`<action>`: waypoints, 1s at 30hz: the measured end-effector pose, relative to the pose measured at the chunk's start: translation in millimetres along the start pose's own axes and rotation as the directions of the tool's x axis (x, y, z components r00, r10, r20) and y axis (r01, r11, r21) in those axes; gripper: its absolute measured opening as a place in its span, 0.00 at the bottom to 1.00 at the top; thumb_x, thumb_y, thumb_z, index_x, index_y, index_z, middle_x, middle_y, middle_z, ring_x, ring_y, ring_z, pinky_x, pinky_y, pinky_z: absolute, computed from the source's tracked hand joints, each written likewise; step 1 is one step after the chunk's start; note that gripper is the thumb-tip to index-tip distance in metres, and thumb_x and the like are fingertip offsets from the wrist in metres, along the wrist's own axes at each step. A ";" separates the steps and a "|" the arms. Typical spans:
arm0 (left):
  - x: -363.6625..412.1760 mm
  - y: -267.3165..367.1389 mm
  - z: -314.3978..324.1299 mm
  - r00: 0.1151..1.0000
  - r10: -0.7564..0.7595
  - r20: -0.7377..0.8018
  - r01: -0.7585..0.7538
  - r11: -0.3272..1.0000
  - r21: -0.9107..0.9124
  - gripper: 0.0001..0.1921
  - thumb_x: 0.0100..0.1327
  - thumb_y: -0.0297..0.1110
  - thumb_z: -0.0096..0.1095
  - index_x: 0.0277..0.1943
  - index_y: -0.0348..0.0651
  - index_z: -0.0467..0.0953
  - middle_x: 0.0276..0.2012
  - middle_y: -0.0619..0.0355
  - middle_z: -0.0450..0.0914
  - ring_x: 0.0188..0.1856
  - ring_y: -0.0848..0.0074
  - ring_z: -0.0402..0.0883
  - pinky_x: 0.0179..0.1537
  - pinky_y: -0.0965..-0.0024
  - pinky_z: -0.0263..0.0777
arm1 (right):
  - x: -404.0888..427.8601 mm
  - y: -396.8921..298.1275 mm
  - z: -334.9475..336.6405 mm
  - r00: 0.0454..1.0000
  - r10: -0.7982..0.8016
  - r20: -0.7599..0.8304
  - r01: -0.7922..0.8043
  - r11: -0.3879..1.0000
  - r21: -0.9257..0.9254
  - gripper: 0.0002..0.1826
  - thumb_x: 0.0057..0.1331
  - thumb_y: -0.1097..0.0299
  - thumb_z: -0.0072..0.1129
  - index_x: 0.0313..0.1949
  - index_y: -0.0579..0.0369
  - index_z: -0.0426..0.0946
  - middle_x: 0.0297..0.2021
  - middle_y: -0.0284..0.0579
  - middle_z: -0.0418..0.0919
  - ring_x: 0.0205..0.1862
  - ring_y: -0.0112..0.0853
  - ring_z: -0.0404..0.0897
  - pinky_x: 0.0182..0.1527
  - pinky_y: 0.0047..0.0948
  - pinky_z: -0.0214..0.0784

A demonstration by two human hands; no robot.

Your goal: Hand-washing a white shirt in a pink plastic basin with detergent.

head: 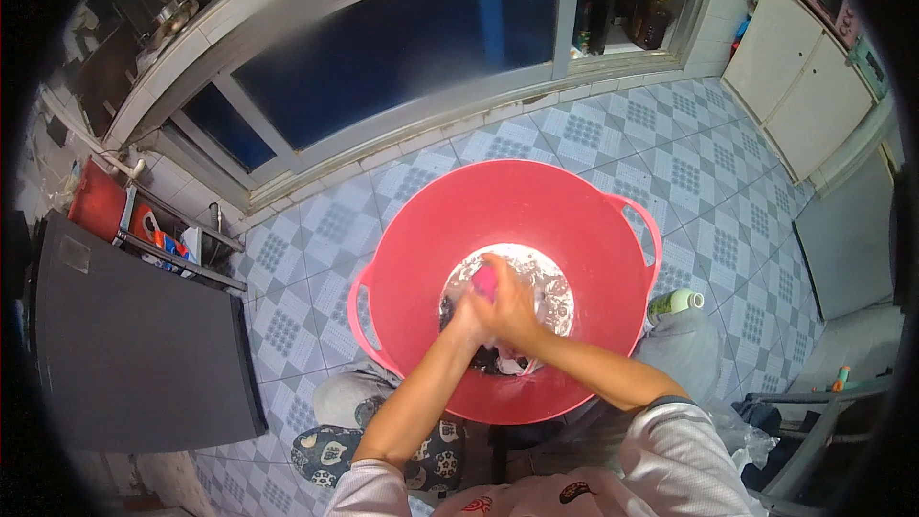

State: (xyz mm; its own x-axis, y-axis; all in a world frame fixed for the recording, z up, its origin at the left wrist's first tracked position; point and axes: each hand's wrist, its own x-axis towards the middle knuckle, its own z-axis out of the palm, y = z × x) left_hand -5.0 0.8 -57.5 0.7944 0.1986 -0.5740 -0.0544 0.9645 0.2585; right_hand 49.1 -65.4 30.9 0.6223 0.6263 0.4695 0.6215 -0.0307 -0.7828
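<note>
A large pink plastic tub with two side handles (502,190) stands between the knees, with sudsy water (556,287) and dark and pale fabric (513,364) at its bottom. Over the water my left hand (472,316) and my right hand (511,301) are pressed together around a small bright-pink item (485,281), whose kind I cannot tell. The right hand lies partly over the left, and the left palm and fingers are largely hidden. Both forearms reach in over the near rim.
A white and green bottle (671,304) stands by the right knee. At left are a dark-grey appliance or cabinet (143,345) and a rack (179,258) with containers. Tiled floor (344,222) surrounds the tub; a sliding window (402,50) lies beyond. White cupboards (797,72) stand far right.
</note>
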 end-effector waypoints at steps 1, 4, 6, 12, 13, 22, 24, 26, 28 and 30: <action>2.4 4.1 -14.1 1.000 0.012 0.019 -0.012 1.000 -0.020 0.23 0.65 0.50 0.36 0.50 0.42 0.69 0.44 0.46 0.75 0.46 0.58 0.76 0.47 0.52 0.71 | -9.5 -19.9 -3.9 0.989 -0.052 0.140 0.051 0.999 0.016 0.15 0.52 0.65 0.58 0.38 0.55 0.69 0.36 0.50 0.73 0.31 0.47 0.75 0.35 0.38 0.67; 18.5 4.4 -45.8 0.995 0.023 0.097 -0.016 0.997 -0.069 0.22 0.65 0.49 0.35 0.49 0.42 0.70 0.42 0.45 0.76 0.43 0.57 0.78 0.45 0.50 0.72 | -14.2 -15.3 -11.7 0.954 -0.054 0.295 0.037 0.997 0.063 0.10 0.54 0.65 0.58 0.33 0.55 0.71 0.33 0.50 0.74 0.30 0.46 0.76 0.34 0.39 0.67; -1.9 -5.7 35.4 0.984 -0.160 -0.083 0.173 0.969 0.177 0.17 0.65 0.45 0.39 0.43 0.42 0.72 0.35 0.53 0.79 0.39 0.67 0.79 0.38 0.62 0.74 | 12.5 37.9 -25.8 0.974 0.193 0.117 -0.168 0.966 -0.196 0.09 0.54 0.64 0.58 0.29 0.56 0.72 0.29 0.52 0.75 0.29 0.45 0.76 0.33 0.40 0.67; -20.4 12.7 20.1 0.990 -0.141 0.008 0.141 0.989 -0.045 0.18 0.66 0.42 0.38 0.43 0.36 0.72 0.38 0.49 0.79 0.38 0.60 0.79 0.41 0.58 0.75 | 1.5 -32.6 -22.6 0.963 0.152 0.223 -0.141 0.988 -0.066 0.11 0.53 0.62 0.59 0.30 0.55 0.73 0.29 0.49 0.73 0.28 0.46 0.74 0.33 0.41 0.65; -23.1 16.0 17.7 0.989 -0.143 0.047 0.144 0.989 -0.024 0.18 0.66 0.42 0.38 0.43 0.36 0.72 0.38 0.49 0.79 0.38 0.61 0.79 0.41 0.59 0.75 | 0.7 -33.4 -19.5 0.962 0.148 0.231 -0.138 0.989 -0.059 0.11 0.53 0.62 0.59 0.30 0.55 0.73 0.29 0.49 0.73 0.28 0.46 0.74 0.33 0.41 0.65; -51.7 24.4 65.2 0.997 -0.014 -0.075 0.042 0.922 0.386 0.15 0.61 0.37 0.54 0.45 0.34 0.72 0.35 0.53 0.80 0.37 0.68 0.80 0.39 0.67 0.74 | 62.7 81.9 -44.6 0.803 0.595 0.018 -0.585 0.783 0.213 0.16 0.56 0.55 0.60 0.30 0.57 0.77 0.23 0.44 0.77 0.25 0.35 0.76 0.29 0.33 0.66; -52.8 33.9 54.3 0.938 0.273 -0.212 -0.063 0.737 0.673 0.16 0.61 0.35 0.54 0.49 0.35 0.69 0.34 0.55 0.78 0.33 0.72 0.77 0.36 0.70 0.72 | 75.8 57.3 -61.4 0.771 0.630 0.098 -0.610 0.685 0.399 0.16 0.57 0.55 0.59 0.29 0.57 0.77 0.23 0.39 0.76 0.24 0.29 0.75 0.27 0.30 0.65; -42.4 32.4 27.3 0.692 0.721 -0.049 -0.122 0.183 0.975 0.17 0.62 0.33 0.51 0.53 0.38 0.67 0.33 0.59 0.73 0.29 0.79 0.72 0.32 0.76 0.67 | 81.9 41.0 -65.9 0.650 0.631 0.424 -0.756 0.481 0.443 0.18 0.59 0.52 0.58 0.27 0.56 0.74 0.21 0.33 0.73 0.23 0.22 0.71 0.25 0.24 0.63; -46.2 19.2 56.3 0.667 0.688 0.287 -0.338 -0.064 0.939 0.20 0.63 0.40 0.49 0.54 0.37 0.66 0.44 0.50 0.73 0.45 0.65 0.72 0.47 0.67 0.65 | 77.2 34.6 -69.1 0.636 0.599 0.486 -0.772 0.494 0.401 0.18 0.60 0.51 0.57 0.27 0.55 0.73 0.21 0.34 0.73 0.23 0.22 0.71 0.25 0.23 0.63; -52.1 15.3 78.2 0.630 0.514 0.581 -0.526 -0.267 0.807 0.23 0.63 0.46 0.48 0.51 0.35 0.68 0.45 0.45 0.71 0.51 0.55 0.68 0.54 0.61 0.60 | 76.3 26.7 -67.0 0.619 0.465 0.633 -0.773 0.503 0.386 0.18 0.62 0.51 0.55 0.28 0.55 0.72 0.20 0.37 0.74 0.22 0.23 0.72 0.24 0.22 0.64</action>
State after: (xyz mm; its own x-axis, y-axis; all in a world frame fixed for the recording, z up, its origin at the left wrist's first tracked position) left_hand 0.1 -8.4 37.2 0.8247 0.5199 0.2228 0.0848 -0.5030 0.8601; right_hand 145.0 -70.6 73.3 0.3728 0.8665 -0.3320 -0.3518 -0.1991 -0.9146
